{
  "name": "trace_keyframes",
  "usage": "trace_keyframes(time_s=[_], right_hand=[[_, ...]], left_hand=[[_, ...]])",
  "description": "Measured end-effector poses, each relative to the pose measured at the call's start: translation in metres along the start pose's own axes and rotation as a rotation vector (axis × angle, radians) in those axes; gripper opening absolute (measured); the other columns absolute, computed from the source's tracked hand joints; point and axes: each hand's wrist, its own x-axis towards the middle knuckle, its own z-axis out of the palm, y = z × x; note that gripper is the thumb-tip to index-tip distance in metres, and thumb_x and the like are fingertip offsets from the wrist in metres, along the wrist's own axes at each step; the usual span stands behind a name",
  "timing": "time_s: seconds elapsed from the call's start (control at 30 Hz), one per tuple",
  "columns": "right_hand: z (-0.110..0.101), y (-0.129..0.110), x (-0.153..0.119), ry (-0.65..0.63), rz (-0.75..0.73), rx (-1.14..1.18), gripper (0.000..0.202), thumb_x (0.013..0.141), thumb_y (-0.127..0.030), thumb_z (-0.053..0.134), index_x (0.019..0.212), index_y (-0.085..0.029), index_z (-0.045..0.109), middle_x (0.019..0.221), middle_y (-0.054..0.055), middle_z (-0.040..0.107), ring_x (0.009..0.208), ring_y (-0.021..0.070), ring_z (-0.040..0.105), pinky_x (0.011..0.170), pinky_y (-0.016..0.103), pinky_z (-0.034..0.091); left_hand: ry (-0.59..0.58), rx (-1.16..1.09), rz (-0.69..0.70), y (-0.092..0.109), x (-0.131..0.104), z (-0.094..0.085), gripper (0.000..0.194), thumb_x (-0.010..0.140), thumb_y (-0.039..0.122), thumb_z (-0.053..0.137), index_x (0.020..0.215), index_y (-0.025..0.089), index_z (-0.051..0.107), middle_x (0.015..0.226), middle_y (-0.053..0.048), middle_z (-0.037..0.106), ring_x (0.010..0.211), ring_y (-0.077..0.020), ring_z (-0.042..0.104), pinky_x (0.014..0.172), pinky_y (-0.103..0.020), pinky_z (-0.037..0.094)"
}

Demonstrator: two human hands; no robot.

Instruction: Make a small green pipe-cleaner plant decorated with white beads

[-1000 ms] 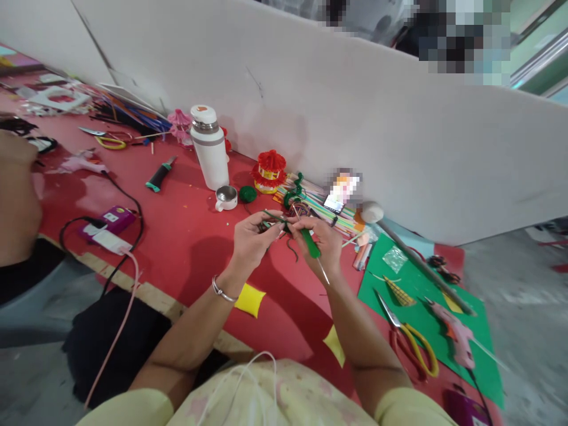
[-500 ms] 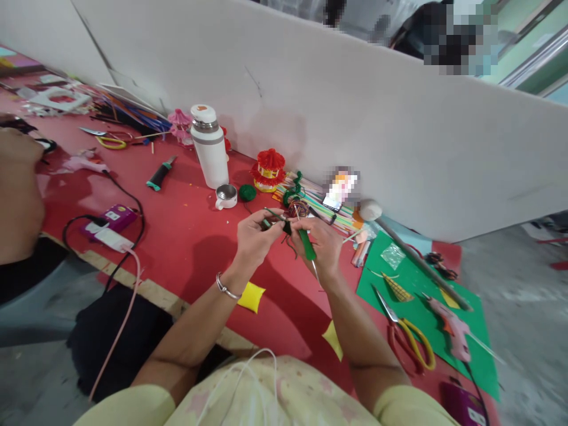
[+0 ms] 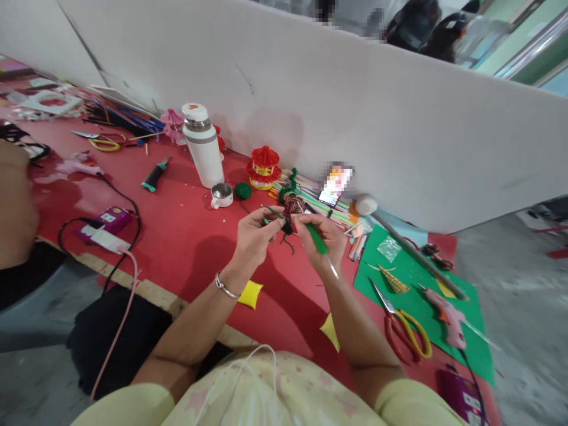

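Observation:
My left hand pinches a small piece of dark green yarn work, with a loose strand hanging below it. Close beside it, my right hand is closed round a crochet hook with a green handle; its metal shaft points down toward my wrist. The tip at the yarn is too small to make out. Behind my hands lie a multicoloured yarn ball and a green yarn ball.
On the red table stand a white bottle, a metal cup and a red ornament. A phone leans at the partition. Scissors and a pink glue gun lie right. Another person's arm is left.
My right hand has drawn slightly away from my left, and the green hook has tilted and shifted right. The whole view has moved a little.

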Motion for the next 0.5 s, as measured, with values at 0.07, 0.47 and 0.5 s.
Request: trace_keyframes(time_s=[0.07, 0.47, 0.5], right_hand=[[-0.007, -0.003, -0.002, 0.027, 0.017, 0.060, 0.021, 0.098, -0.038, 0.060, 0.105, -0.023, 0.074, 0.100, 0.006, 0.078, 0.090, 0.0193, 0.075, 0.079, 0.033, 0.061], [-0.022, -0.008, -0.013, -0.140, -0.156, 0.022, 0.020, 0.097, -0.027, 0.058, 0.100, -0.024, 0.077, 0.087, 0.005, 0.074, 0.080, 0.0184, 0.069, 0.072, 0.035, 0.057], [-0.021, -0.007, -0.013, -0.143, -0.157, 0.022, 0.020, 0.097, -0.026, 0.058, 0.100, -0.024, 0.077, 0.087, 0.005, 0.074, 0.080, 0.0185, 0.069, 0.073, 0.035, 0.057]], left_hand=[[0.000, -0.006, -0.014, 0.000, 0.000, 0.000, 0.031, 0.065, 0.024, 0.087, 0.092, 0.014, 0.077, 0.064, 0.002, 0.060, 0.046, -0.0026, 0.044, 0.042, -0.018, 0.026], [-0.028, 0.008, -0.019, -0.005, -0.001, 0.005, 0.028, 0.068, 0.030, 0.087, 0.089, 0.014, 0.078, 0.057, 0.001, 0.061, 0.048, -0.0060, 0.052, 0.043, -0.018, 0.032], [-0.030, 0.012, -0.019, -0.005, -0.002, 0.005, 0.028, 0.068, 0.030, 0.087, 0.090, 0.014, 0.078, 0.057, 0.001, 0.062, 0.048, -0.0061, 0.052, 0.043, -0.018, 0.033]])
